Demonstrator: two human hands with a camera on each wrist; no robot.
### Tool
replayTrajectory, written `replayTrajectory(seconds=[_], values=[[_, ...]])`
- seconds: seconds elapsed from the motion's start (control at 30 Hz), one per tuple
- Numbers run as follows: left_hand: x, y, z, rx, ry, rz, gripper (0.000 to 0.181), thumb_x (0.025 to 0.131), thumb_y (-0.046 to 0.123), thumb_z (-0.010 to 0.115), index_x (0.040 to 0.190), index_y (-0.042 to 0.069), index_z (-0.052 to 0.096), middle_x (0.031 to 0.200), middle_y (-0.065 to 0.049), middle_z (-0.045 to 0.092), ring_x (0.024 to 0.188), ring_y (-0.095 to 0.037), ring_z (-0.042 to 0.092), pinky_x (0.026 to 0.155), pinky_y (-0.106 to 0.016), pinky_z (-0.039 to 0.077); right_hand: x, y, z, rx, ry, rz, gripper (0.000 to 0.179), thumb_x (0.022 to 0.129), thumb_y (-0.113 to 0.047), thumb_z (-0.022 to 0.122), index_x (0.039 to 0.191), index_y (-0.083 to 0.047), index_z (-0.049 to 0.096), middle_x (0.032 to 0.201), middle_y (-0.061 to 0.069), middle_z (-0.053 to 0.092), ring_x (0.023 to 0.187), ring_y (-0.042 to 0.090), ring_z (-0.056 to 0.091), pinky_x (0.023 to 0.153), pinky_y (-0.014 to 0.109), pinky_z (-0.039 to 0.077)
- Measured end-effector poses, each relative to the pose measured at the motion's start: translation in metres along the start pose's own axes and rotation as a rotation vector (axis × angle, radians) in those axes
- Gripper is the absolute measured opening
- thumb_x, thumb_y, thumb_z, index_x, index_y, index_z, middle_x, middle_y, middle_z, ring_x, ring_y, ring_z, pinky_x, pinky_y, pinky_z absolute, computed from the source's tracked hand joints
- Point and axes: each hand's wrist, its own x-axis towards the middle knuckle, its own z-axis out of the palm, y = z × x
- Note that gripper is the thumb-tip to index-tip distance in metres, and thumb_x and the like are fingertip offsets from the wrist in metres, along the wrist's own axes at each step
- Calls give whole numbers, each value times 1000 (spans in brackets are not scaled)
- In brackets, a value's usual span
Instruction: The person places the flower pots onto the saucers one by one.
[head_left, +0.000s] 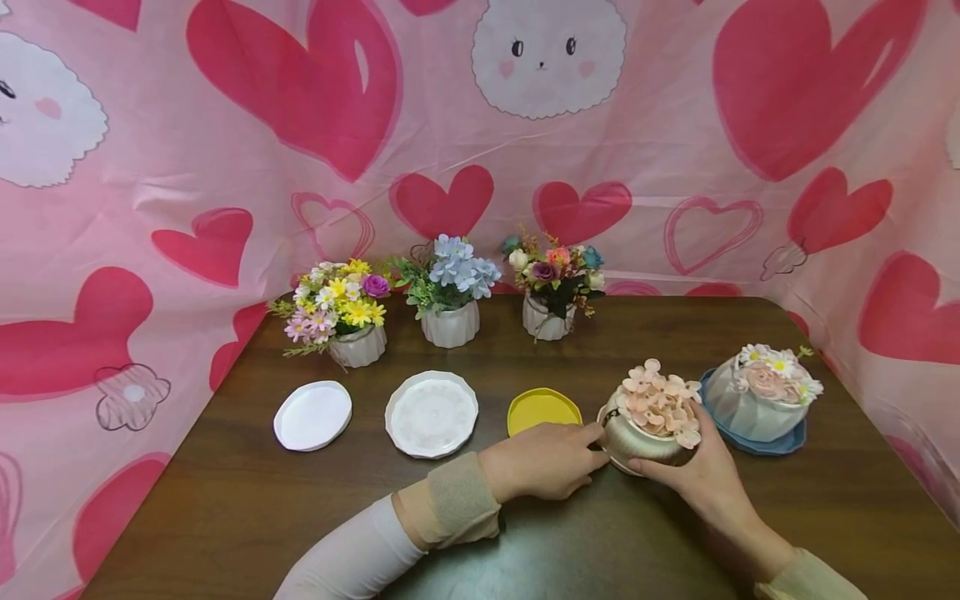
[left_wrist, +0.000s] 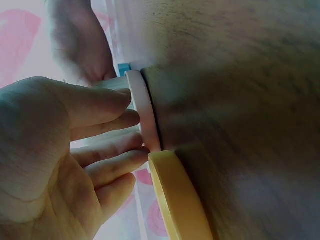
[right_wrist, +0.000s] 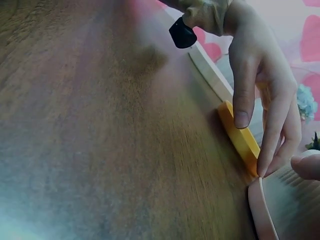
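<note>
Brown tabletop (head_left: 225,508): peach flowers (head_left: 660,400) in a pot (head_left: 639,443), right hand (head_left: 705,479) clamped round it, left hand (head_left: 543,461) straight-fingered at its saucer (right_wrist: 260,209).

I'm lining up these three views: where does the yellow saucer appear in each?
Head: the yellow saucer is right of centre, in the lower half.
Left wrist: at the bottom edge, just right of centre, cut off by the frame.
Right wrist: right of centre, around mid-height.
Shared landmark: the left hand, close to it throughout.
</note>
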Motion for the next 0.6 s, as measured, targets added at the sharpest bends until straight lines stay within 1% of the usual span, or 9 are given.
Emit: replayTrajectory(seconds=[0.07,0.13,0.17,0.23,0.27,0.3,0.43,0.53,0.6], values=[[0,0,1,2,1,1,30,98,36,59,126,26,63,125,3,52,103,-7,60,86,-22,53,-2,1,-2,-3,-3,1,123,69,-28,91,155,2,9,154,33,27,140,49,31,109,64,29],[0,-1,2,6,8,3,30,98,36,59,126,26,63,124,3,52,103,-7,60,86,-22,53,-4,3,-3,10,1,-17,118,69,-25,91,155,2,14,154,32,29,139,48,34,115,41,35],[-1,-1,2,9,13,4,30,98,35,59,126,26,63,124,3,52,103,-7,60,85,-22,53,-5,5,-4,19,-1,-22,116,70,-24,90,155,1,15,154,31,29,139,48,35,113,27,36],[0,-1,3,18,22,8,30,98,35,60,126,26,63,123,3,53,102,-7,61,85,-22,53,-7,8,-6,51,-11,-30,111,72,-20,89,154,1,17,154,30,30,139,48,36,100,4,34],[-1,-1,3,20,27,9,29,98,35,60,125,26,63,123,3,53,102,-7,61,85,-22,53,-7,9,-6,66,-15,-32,109,73,-19,88,153,2,17,154,30,30,139,49,36,93,-3,32],[0,-1,3,18,28,9,29,98,34,60,125,26,63,122,3,53,102,-7,61,85,-22,53,-8,11,-6,84,-18,-34,107,74,-17,87,153,2,18,154,31,29,139,50,35,87,-8,27],[0,-1,3,9,27,10,28,98,33,59,125,26,63,121,3,52,101,-7,60,85,-22,53,-10,16,-9,120,-27,-30,101,76,-13,85,151,5,20,153,32,29,136,49,36,87,-7,33],[0,-1,3,-2,17,9,29,98,32,59,127,26,63,122,3,52,101,-7,60,85,-21,53,-13,19,-12,120,-20,-27,95,77,-11,84,149,7,24,150,34,33,125,10,54,85,-6,36],[0,-2,3,-9,10,9,30,99,32,59,128,26,63,122,3,52,101,-7,60,85,-21,52,-15,22,-15,123,-31,-5,92,80,-12,82,148,8,25,147,36,36,108,-13,52,81,-3,41]])
